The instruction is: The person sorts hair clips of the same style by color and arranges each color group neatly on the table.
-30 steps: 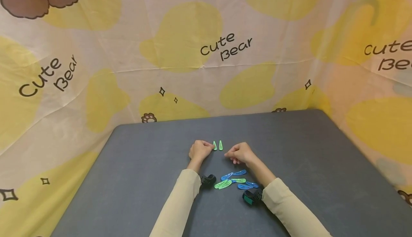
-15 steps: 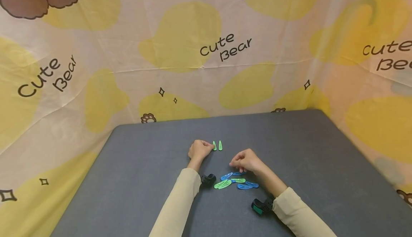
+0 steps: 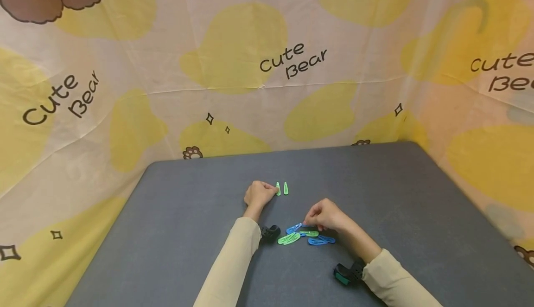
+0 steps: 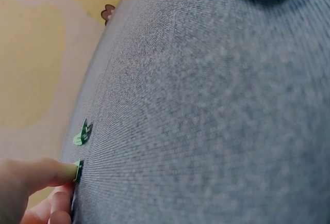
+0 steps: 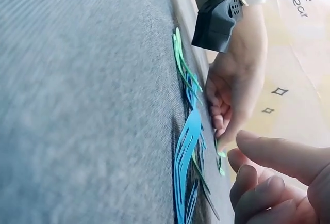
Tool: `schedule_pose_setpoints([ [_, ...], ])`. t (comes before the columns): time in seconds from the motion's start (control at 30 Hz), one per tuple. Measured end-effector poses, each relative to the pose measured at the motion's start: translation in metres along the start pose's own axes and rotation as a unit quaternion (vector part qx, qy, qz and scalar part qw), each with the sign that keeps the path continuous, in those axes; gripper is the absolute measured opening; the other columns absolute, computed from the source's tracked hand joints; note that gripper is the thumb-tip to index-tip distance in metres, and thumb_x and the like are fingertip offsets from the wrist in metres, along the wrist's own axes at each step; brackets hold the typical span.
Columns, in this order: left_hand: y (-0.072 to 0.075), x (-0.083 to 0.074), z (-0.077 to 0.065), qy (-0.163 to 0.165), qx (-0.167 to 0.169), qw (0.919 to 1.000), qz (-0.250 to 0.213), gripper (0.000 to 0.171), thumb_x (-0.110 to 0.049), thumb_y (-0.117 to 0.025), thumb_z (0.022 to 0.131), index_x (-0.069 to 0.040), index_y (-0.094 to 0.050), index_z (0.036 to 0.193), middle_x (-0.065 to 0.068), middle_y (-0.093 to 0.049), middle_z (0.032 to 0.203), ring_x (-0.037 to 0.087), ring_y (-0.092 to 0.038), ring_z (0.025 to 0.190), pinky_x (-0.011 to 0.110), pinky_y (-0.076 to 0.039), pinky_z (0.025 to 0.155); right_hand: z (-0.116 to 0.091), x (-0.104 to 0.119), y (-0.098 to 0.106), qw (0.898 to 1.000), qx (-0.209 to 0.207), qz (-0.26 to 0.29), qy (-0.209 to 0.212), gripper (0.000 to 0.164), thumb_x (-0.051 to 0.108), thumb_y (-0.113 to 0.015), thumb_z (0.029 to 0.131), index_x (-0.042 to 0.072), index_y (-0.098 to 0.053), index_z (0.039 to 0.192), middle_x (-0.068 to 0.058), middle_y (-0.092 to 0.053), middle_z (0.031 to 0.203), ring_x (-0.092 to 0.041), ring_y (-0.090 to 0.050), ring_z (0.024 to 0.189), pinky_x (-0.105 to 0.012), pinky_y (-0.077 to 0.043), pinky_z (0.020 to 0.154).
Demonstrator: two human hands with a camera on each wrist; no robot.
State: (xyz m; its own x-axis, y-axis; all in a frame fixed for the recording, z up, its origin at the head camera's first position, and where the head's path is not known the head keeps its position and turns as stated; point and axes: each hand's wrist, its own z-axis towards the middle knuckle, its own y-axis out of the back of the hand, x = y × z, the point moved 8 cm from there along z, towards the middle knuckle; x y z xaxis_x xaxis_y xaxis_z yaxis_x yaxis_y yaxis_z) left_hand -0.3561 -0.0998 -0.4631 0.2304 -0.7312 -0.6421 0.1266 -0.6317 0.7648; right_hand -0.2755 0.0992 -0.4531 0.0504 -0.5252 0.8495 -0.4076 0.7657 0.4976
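At the middle of the table, my left hand (image 3: pixel 258 194) pinches the near end of a green snap hair clip (image 3: pixel 278 188); its thumb covers part of that clip (image 4: pixel 78 169) in the left wrist view. A second green hair clip (image 3: pixel 285 188) lies parallel just to its right. My right hand (image 3: pixel 327 215) hovers at the far side of a loose pile, its loosely curled fingertips close over the blue hair clips (image 3: pixel 294 228). In the right wrist view, a gap shows between its thumb and fingers, with nothing held, beside a large-looking blue clip (image 5: pixel 187 149).
Nearer the person, the pile also has green hair clips (image 3: pixel 289 239) on its left, another green clip (image 3: pixel 309 233) in its middle and blue clips (image 3: pixel 317 241) on its right. A grey table (image 3: pixel 187 233) meets a printed cloth backdrop (image 3: pixel 250 107). Black cameras (image 3: pixel 349 273) sit at both wrists.
My right hand has drawn back from near the two set-apart green clips, toward the person and slightly right, to the pile. My left hand stays at its green clip.
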Motion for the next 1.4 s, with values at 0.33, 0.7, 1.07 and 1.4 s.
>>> schedule_pose_setpoints([
  [0.33,0.000,-0.001,0.000,0.001,0.000,1.0000,-0.001,0.017,-0.033,-0.077,0.075,-0.016,-0.078,0.071,0.001,-0.077,0.083,0.022,-0.067,0.076,0.036,-0.047,0.065,-0.008,-0.003,0.001,0.999,0.013,-0.029,-0.028,0.010,0.008,-0.077,0.076,-0.001,-0.072,0.074,0.009,-0.051,0.053,-0.003,-0.039,0.044,-0.018,-0.032,0.046],
  [0.7,0.000,-0.002,0.000,-0.002,0.000,1.0000,-0.003,0.018,-0.033,-0.077,0.075,-0.016,-0.077,0.070,0.001,-0.076,0.082,0.022,-0.066,0.074,0.036,-0.045,0.064,-0.009,-0.005,0.003,0.997,-0.004,-0.072,-0.033,0.011,0.007,-0.081,0.070,0.002,-0.072,0.070,0.009,-0.054,0.058,-0.005,-0.042,0.049,-0.020,-0.035,0.049],
  [1.07,-0.003,0.001,0.002,0.005,0.002,1.0000,0.002,0.018,-0.035,-0.077,0.076,-0.018,-0.077,0.070,0.000,-0.076,0.082,0.020,-0.064,0.071,0.035,-0.046,0.064,-0.011,-0.003,0.002,0.994,-0.021,-0.106,-0.022,0.014,0.008,-0.083,0.068,0.003,-0.071,0.066,0.006,-0.059,0.059,-0.008,-0.048,0.058,-0.022,-0.039,0.054],
  [1.4,-0.002,0.002,0.001,0.009,-0.002,0.9999,0.004,0.017,-0.034,-0.077,0.075,-0.018,-0.077,0.070,0.001,-0.076,0.081,0.021,-0.064,0.069,0.035,-0.046,0.063,-0.010,-0.004,-0.002,0.993,-0.015,-0.114,-0.035,0.014,0.007,-0.082,0.070,0.003,-0.070,0.064,0.006,-0.058,0.058,-0.009,-0.048,0.058,-0.023,-0.039,0.054],
])
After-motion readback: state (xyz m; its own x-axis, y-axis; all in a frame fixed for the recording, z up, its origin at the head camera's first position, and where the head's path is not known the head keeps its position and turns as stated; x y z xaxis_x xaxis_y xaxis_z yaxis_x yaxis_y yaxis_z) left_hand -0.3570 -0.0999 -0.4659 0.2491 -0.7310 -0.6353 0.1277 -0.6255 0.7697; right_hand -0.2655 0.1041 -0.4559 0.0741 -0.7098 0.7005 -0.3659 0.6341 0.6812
